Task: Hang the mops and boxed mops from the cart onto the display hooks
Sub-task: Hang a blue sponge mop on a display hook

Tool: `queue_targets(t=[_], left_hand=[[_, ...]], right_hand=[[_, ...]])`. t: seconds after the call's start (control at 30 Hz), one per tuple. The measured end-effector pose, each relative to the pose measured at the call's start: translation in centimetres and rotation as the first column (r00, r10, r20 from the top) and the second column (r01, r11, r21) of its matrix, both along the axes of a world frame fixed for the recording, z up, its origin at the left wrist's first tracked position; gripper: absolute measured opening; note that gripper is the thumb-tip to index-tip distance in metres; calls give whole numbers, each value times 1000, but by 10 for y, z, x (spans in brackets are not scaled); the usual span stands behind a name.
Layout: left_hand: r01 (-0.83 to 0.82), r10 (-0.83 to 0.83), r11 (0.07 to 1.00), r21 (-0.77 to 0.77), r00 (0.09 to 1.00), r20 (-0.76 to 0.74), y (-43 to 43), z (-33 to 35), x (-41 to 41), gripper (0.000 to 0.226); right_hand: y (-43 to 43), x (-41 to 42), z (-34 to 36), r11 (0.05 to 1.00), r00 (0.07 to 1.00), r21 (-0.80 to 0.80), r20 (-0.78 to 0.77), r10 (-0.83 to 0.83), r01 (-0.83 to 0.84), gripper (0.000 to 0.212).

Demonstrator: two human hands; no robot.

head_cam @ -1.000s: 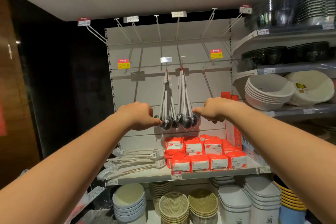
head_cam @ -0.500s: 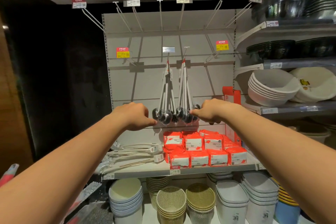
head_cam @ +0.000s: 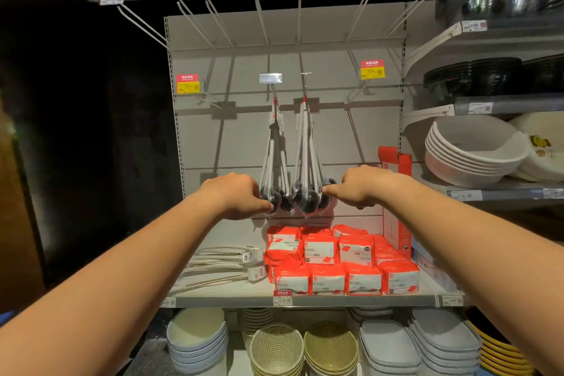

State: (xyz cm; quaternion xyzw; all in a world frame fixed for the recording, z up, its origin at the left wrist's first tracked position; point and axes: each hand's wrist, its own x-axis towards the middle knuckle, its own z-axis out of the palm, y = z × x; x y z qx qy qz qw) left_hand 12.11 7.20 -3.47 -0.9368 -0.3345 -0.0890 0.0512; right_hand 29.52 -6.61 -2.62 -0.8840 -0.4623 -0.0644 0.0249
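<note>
Mops [head_cam: 300, 162] hang in two bunches from the display hooks [head_cam: 305, 85]; the left hand [head_cam: 235, 195] grips one bunch's heads, while the right hand [head_cam: 363, 188], fingers [head_cam: 329, 190] curled, touches the other, grasp unclear. They look light, stiff and swing-prone; best steadied low.

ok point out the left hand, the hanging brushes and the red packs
left hand [head_cam: 235, 195], head view, back of the hand
hanging brushes [head_cam: 305, 146], head view, on a white handle
red packs [head_cam: 320, 250], head view, white label of one pack
</note>
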Motion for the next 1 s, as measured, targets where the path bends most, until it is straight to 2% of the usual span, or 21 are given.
queue_targets(t=[0.2, 0.57, 1.0], left_hand=[[-10, 10, 1000, -15, 1000, 3, -8, -5, 46, 33], [-41, 42, 999, 17, 999, -28, -5, -6, 84, 32], [29, -29, 1000, -8, 999, -19, 72, -11, 134, 32]], right_hand=[[-7, 48, 0, 1000, 1000, 12, -6, 14, -14, 60], [8, 91, -10, 998, 997, 10, -27, 67, -67, 56], [61, 127, -12, 1000, 999, -3, -23, -26, 26, 61]])
